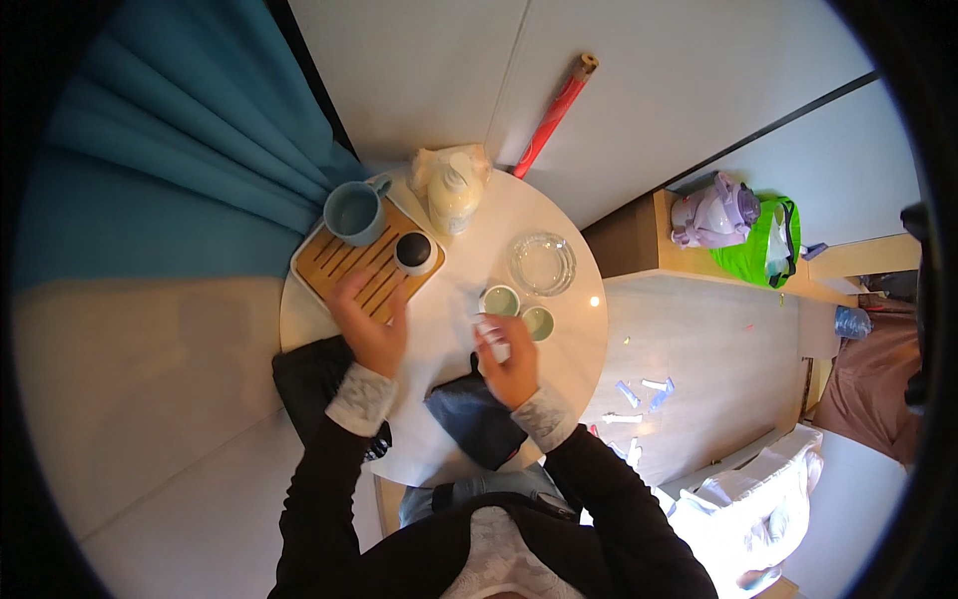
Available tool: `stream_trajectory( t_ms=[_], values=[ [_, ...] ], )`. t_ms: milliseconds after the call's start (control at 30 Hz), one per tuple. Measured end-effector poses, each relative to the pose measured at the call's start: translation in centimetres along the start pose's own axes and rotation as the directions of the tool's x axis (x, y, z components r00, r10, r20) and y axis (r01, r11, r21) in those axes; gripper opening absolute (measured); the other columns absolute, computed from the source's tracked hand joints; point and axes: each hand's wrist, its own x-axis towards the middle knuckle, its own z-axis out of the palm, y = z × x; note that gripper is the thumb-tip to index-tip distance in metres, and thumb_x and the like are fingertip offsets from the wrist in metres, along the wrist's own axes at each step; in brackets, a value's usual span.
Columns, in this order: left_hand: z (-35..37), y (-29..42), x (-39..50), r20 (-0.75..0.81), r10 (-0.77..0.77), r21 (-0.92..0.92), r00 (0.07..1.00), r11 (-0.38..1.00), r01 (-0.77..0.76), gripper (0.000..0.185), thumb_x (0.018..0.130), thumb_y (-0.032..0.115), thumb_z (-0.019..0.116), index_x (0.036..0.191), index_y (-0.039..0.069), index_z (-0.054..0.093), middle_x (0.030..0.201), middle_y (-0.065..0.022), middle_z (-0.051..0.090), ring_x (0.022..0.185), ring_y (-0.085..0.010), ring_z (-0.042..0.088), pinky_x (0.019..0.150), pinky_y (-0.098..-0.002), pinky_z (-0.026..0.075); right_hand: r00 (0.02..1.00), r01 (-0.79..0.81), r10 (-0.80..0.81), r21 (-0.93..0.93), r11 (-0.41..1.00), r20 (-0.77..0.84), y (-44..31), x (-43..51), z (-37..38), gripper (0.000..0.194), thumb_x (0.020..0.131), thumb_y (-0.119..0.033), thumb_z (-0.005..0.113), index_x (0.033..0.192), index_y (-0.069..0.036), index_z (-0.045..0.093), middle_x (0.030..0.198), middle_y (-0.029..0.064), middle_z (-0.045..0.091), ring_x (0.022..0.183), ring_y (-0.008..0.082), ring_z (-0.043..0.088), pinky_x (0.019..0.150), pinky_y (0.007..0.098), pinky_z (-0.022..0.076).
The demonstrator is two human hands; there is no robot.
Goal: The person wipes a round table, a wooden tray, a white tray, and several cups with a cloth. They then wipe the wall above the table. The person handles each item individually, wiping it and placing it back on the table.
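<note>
My left hand (369, 326), fingers apart and blurred, is over the front edge of a slatted wooden tea tray (329, 258). On that tray stand a blue-grey mug (355, 213) and a small white vessel with a black top (415, 252). Between the fingers of my right hand (512, 363) is a small white object (494, 341), too blurred to name. Just beyond that hand are two small pale green cups (500, 301) (537, 323). A dark pouch (479, 419) lies beneath my right wrist, and black fabric (310, 382) beside my left wrist.
The round white table (576, 374) also carries a clear glass ashtray (542, 263) and a cream pump bottle (455, 196). A red tube (552, 120) leans on the wall behind. Blue curtains (187, 187) hang at left. Scraps (623, 418) lie on the floor at right.
</note>
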Motion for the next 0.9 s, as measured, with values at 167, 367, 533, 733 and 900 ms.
stream_trajectory(
  t_ms=[167, 367, 533, 733, 900],
  values=[
    [2.7, 4.0, -5.9, 0.551, -0.022, -0.004, 0.834, 1.0, 0.028, 0.061, 0.074, 0.011, 0.075, 0.127, 0.002, 0.046, 0.122, -0.0177, 0.052, 0.113, -0.0364, 0.048, 0.098, -0.0437, 0.038, 0.98, -0.128, 0.071, -0.316, 0.94, -0.187, 3.6, -2.0, -4.8, 0.054, 0.076, -0.012, 0.073, 0.126, -0.006, 0.053, 0.118, 0.0196, 0.052, 0.108, 0.0378, 0.049, 0.091, 0.0437, 0.0417],
    [8.0, 4.3, -5.5, 0.727, -0.079, 0.183, 0.682, 0.98, -0.082, 0.076, 0.07, 0.012, 0.076, 0.137, 0.003, 0.04, 0.135, -0.0178, 0.047, 0.124, -0.0361, 0.044, 0.101, -0.0437, 0.038, 0.99, -0.129, 0.141, -0.462, 0.878, -0.009, 5.6, -1.8, -5.3, 0.076, 0.069, -0.021, 0.079, 0.137, -0.01, 0.044, 0.131, 0.0211, 0.045, 0.118, 0.04, 0.044, 0.097, 0.0465, 0.0394],
    [10.2, 3.3, -5.6, 0.773, -0.103, 0.253, 0.627, 0.955, -0.155, 0.071, 0.068, 0.015, 0.077, 0.131, 0.005, 0.045, 0.126, -0.0134, 0.053, 0.116, -0.0329, 0.051, 0.095, -0.0433, 0.043, 0.988, -0.14, 0.156, -0.472, 0.871, -0.005, 6.4, -1.1, -4.3, 0.074, 0.068, -0.021, 0.08, 0.133, -0.012, 0.046, 0.124, 0.0163, 0.051, 0.105, 0.0391, 0.052, 0.089, 0.0468, 0.0459],
    [5.7, 5.2, -6.2, 0.641, -0.158, 0.333, 0.751, 0.939, -0.086, 0.063, 0.067, 0.021, 0.079, 0.123, 0.008, 0.051, 0.116, -0.0102, 0.057, 0.109, -0.0306, 0.055, 0.088, -0.0421, 0.046, 0.989, -0.079, 0.134, -0.538, 0.839, 0.064, 6.8, -0.5, -5.0, 0.068, 0.068, -0.024, 0.08, 0.128, -0.014, 0.05, 0.114, 0.0134, 0.055, 0.099, 0.0367, 0.056, 0.081, 0.0458, 0.0497],
    [-1.6, 4.1, -3.0, 0.43, -0.174, 0.322, 0.886, 0.946, 0.03, 0.059, 0.069, 0.028, 0.079, 0.119, 0.009, 0.055, 0.11, -0.0121, 0.061, 0.104, -0.0313, 0.059, 0.086, -0.0419, 0.049, 0.99, -0.035, 0.102, -0.539, 0.841, 0.095, 6.1, -0.3, -4.6, 0.068, 0.068, -0.027, 0.08, 0.127, -0.011, 0.051, 0.11, 0.0132, 0.056, 0.097, 0.0357, 0.056, 0.079, 0.0461, 0.0506]
  ],
)
